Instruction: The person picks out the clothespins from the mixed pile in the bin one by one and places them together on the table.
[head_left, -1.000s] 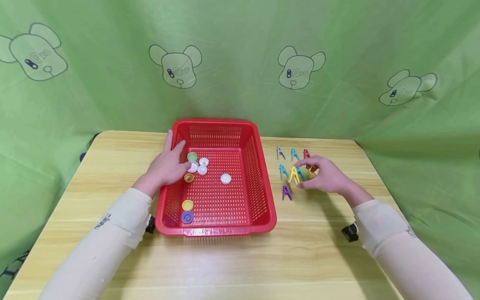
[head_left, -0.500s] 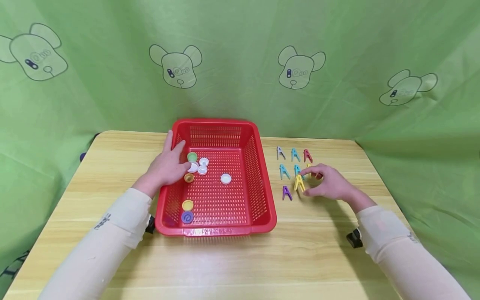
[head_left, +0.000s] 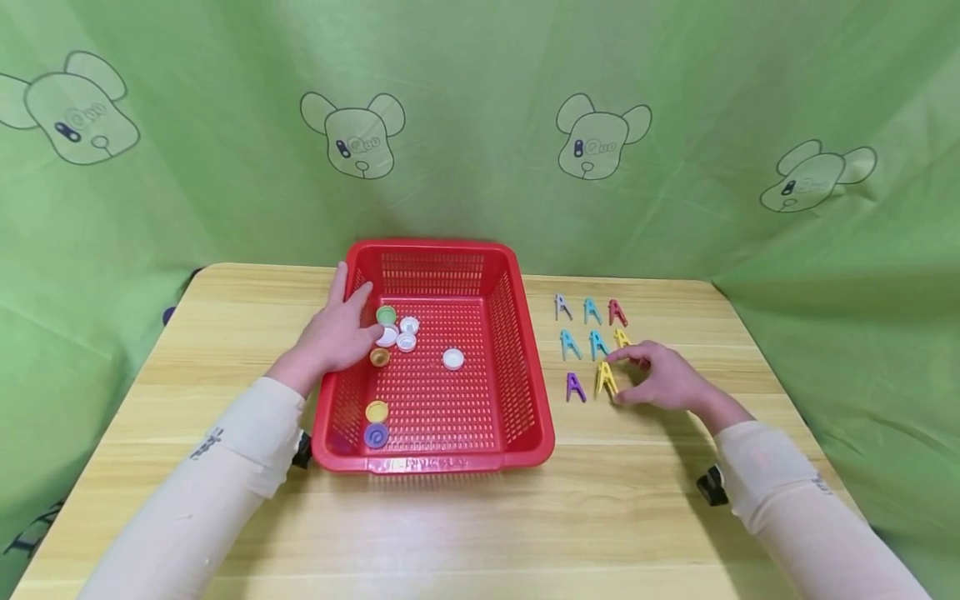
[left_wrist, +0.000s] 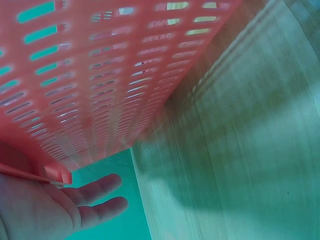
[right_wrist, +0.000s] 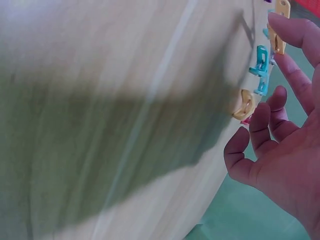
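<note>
My left hand point(head_left: 335, 335) lies over the left rim of a red plastic basket point(head_left: 423, 463), fingers straight and thumb on the inner side. In the left wrist view, two straight fingers point(left_wrist: 102, 189) reach past the rim. At the right, my right hand point(head_left: 663, 381) pinches a yellow clothespin point(head_left: 606, 379) between thumb and index finger, low at the table. The same clothespin point(right_wrist: 279, 37) appears beside the thumb in the right wrist view, where the other fingers curl loosely. Left of it lies a purple clothespin point(head_left: 574, 387); behind are two teal ones and another yellow clothespin point(head_left: 622, 337).
A lilac clothespin point(head_left: 562, 307), a teal clothespin point(head_left: 592, 311) and a red clothespin point(head_left: 617, 312) form the back row. Inside the basket lie several bottle caps, among them a green cap point(head_left: 386, 315), a yellow cap point(head_left: 377, 412) and a purple cap point(head_left: 376, 435). Green cloth surrounds the wooden table point(head_left: 465, 533).
My right hand has carried the yellow clothespin toward me and slightly right, from in front of the teal ones to beside the purple one. The left hand has stayed on the basket.
</note>
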